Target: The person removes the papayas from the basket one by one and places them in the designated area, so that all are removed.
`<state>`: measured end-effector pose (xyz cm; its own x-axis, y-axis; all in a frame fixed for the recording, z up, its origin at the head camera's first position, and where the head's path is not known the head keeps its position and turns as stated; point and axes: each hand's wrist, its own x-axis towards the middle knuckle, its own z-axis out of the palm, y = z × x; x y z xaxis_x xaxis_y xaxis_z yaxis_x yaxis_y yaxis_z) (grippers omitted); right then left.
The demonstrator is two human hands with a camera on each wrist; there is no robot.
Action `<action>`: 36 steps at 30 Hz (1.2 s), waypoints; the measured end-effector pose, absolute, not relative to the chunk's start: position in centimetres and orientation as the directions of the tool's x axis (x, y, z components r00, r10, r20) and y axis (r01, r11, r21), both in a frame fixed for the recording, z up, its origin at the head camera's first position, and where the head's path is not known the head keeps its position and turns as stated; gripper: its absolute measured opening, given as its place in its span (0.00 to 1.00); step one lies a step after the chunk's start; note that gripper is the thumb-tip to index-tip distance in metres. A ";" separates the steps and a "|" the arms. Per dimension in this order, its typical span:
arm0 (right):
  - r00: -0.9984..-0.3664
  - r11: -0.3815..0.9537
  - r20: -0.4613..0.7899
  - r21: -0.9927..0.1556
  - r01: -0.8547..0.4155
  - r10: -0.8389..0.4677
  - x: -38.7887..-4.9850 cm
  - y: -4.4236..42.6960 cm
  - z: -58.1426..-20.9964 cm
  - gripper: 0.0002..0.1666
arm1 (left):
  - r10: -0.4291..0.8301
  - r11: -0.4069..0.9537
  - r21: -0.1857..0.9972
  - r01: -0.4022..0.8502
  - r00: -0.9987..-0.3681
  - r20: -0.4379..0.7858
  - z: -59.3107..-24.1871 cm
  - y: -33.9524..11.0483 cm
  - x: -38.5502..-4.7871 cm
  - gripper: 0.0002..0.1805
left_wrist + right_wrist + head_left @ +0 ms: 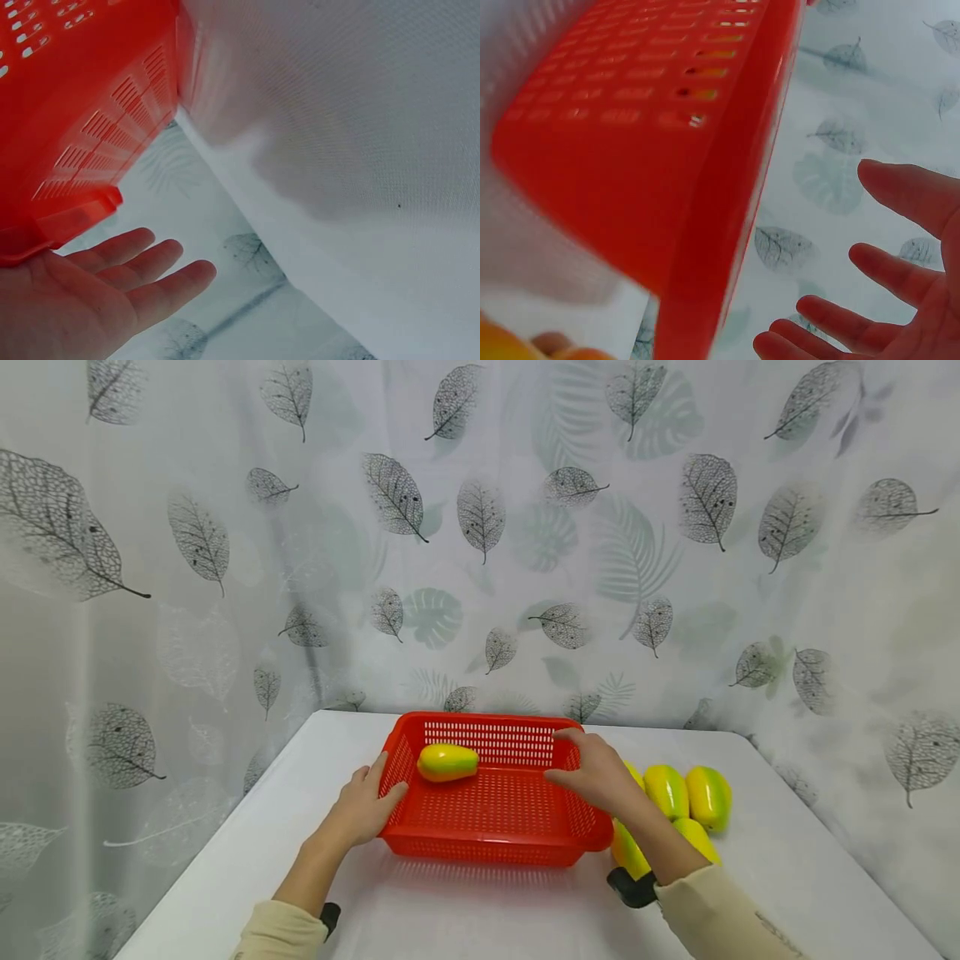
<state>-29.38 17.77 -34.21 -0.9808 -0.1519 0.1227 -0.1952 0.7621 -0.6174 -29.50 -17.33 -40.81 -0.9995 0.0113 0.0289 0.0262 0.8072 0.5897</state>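
Observation:
A red perforated plastic basket (487, 850) stands on the white table, with one yellow-green papaya (447, 762) inside near its back left. My left hand (363, 802) rests against the basket's left rim, thumb over the inner side. In the left wrist view, its fingers (169, 289) stretch out straight beyond the rim, while the thumb is hidden. Above the basket's right side hovers my right hand (596, 768), fingers spread and holding nothing. The right wrist view shows a gap between the fingertips (874, 259) and the red rim (727, 225).
Several yellow-green papayas (708, 797) lie close together on the table right of the basket, some partly hidden by the right forearm. A leaf-patterned curtain (480, 568) hangs behind and along the sides. Dark straps sit at both wrists.

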 end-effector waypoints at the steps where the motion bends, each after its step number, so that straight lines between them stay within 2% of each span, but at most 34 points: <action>1: -0.979 0.761 0.127 -0.616 -0.203 -0.159 -29.6 17.4 -34.3 0.39 | 0.009 0.805 0.593 0.022 -1.000 0.025 -40.8 -17.3 -29.5 0.43; 11: -0.977 0.747 0.113 -0.630 -0.213 -0.183 -31.8 14.0 -35.0 0.40 | -0.001 0.806 0.592 0.012 -1.000 0.022 -40.6 -17.4 -29.5 0.43; 24: -0.978 0.736 0.075 -0.648 -0.198 -0.197 -33.4 9.6 -36.2 0.39 | -0.005 0.799 0.601 0.003 -1.000 0.012 -40.7 -17.2 -29.3 0.43; 36: -0.976 0.732 0.042 -0.655 -0.187 -0.212 -34.4 7.0 -37.4 0.41 | -0.007 0.796 0.605 0.002 -1.000 0.013 -40.5 -17.3 -29.1 0.43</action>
